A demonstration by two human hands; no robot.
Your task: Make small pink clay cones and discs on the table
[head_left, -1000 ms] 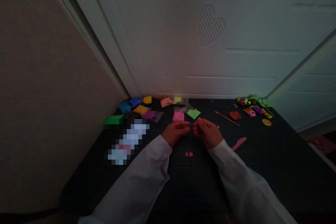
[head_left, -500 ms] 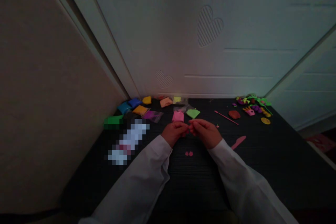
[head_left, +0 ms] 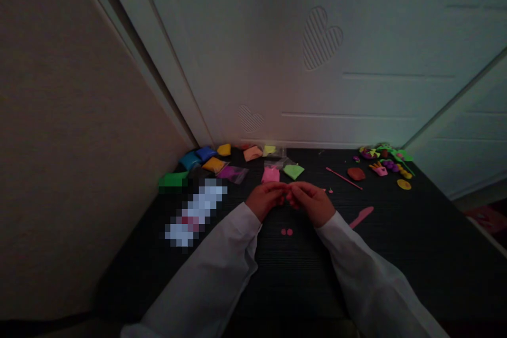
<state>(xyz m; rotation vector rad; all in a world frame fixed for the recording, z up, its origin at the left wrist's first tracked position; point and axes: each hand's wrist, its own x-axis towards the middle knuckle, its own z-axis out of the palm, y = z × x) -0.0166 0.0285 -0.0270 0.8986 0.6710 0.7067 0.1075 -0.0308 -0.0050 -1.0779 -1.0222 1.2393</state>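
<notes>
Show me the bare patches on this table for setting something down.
Widest: the dark tabletop right of the pink knife, nearer than the yellow disc. A smaller patch lies between the sleeves, nearer than the two pink pieces. Crowded: the back edge, with packets left and centre, small coloured pieces right.

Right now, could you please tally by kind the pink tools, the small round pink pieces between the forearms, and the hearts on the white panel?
Pink knife, partly hidden by the right sleeve: 1
Thin pink stick: 1
Small round pink pieces: 2
Hearts: 2
Total: 6
</notes>
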